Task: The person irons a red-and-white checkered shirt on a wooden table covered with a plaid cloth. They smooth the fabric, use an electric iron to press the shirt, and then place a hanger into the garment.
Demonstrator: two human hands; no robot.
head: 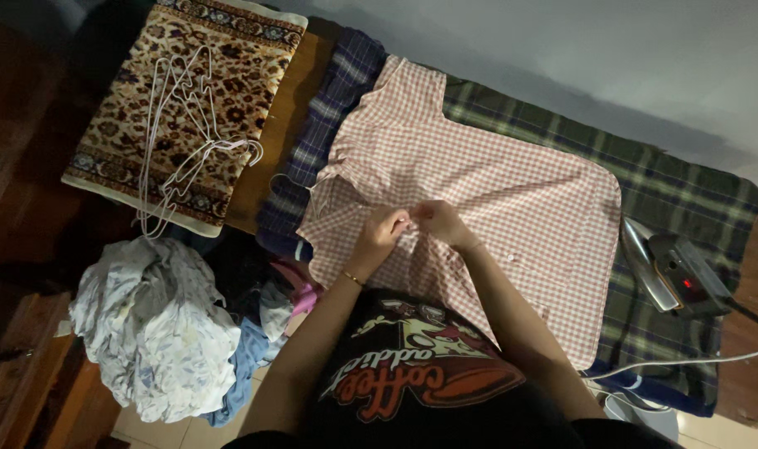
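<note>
A pink and white checked shirt (pixel 495 179) lies spread flat on a dark plaid blanket (pixel 670 183). My left hand (pixel 385 230) and my right hand (pixel 441 221) meet at the shirt's front edge near the collar. Both pinch the fabric there, fingers closed on a small spot, perhaps a button. A thin gold bangle sits on my left wrist.
An electric iron (pixel 671 273) stands at the right on the blanket, its white cord (pixel 686 363) trailing off. Several white wire hangers (pixel 183 133) lie on a leopard-print mat (pixel 229 58) at the left. A heap of crumpled clothes (pixel 158 328) sits at lower left.
</note>
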